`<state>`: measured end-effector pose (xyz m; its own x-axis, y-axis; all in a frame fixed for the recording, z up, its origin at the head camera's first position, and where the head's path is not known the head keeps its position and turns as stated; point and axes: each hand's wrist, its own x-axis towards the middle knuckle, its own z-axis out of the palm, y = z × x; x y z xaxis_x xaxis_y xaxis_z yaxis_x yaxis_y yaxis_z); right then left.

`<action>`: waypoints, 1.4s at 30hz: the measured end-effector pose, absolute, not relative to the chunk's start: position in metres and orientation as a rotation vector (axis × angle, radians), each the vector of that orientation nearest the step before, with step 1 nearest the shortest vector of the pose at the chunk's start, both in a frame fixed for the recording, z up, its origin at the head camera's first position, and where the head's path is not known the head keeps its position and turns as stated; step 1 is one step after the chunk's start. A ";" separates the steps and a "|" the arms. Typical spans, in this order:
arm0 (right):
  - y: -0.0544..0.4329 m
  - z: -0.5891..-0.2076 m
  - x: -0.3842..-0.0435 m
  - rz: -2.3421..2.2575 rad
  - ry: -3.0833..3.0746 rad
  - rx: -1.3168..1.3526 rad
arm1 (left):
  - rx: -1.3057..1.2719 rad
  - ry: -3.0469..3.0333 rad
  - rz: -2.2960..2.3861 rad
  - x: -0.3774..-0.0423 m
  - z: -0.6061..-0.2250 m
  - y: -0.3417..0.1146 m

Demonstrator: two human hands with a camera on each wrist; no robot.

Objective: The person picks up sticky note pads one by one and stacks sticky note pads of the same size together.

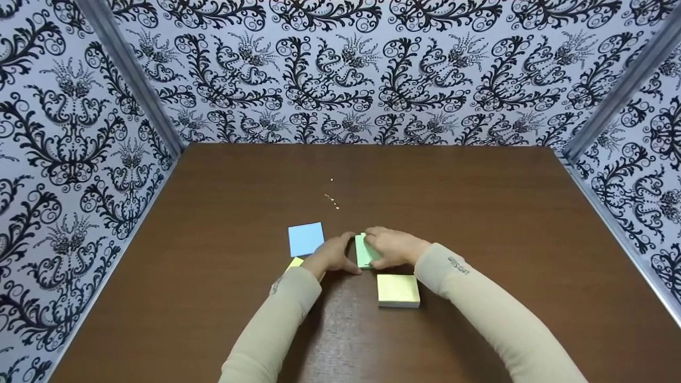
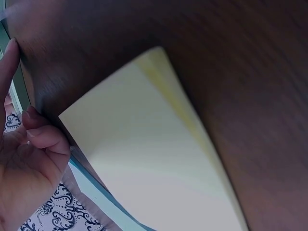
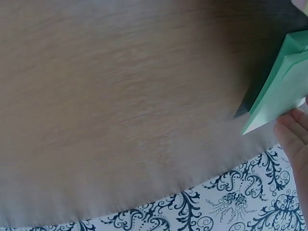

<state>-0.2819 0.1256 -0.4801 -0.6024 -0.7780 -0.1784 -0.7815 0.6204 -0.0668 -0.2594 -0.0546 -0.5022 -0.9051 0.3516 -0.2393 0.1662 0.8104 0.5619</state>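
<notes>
A green sticky note pad [image 1: 366,254] lies between the hands near the table's middle. My right hand [image 1: 396,246] grips it from the right, thumb at the near edge and fingers over the far part. In the right wrist view, a green sheet [image 3: 284,91] stands tilted away from the layer beneath, fingers [image 3: 291,130] against it. On the pad's left side is my left hand [image 1: 335,252], thumb and forefinger spread beside its near and far corners. A yellow sticky note pad [image 2: 144,149] sits under the left wrist, partly hidden by it in the head view.
A blue sticky note pad [image 1: 305,239] lies just beyond the left wrist. Near the right forearm is a thicker yellow pad [image 1: 398,290]. Small pale specks [image 1: 332,200] dot the brown table [image 1: 452,191]. Patterned walls [image 1: 351,69] enclose the back and sides.
</notes>
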 end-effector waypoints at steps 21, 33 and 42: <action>0.116 -0.478 -0.279 -0.022 2.601 -1.166 | 0.392 2.642 0.798 -0.262 -0.505 -0.055; 0.113 -0.479 -0.280 -0.032 2.603 -1.137 | 0.377 2.640 0.790 -0.261 -0.504 -0.056; 0.113 -0.483 -0.281 -0.025 2.612 -1.160 | 0.344 2.623 0.792 -0.260 -0.501 -0.055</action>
<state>-0.2812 0.1127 -0.4829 -0.6371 -0.7296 -0.2487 -0.7247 0.6769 -0.1291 -0.2596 -0.0550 -0.5015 -0.8987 0.3346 -0.2837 0.1215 0.8113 0.5719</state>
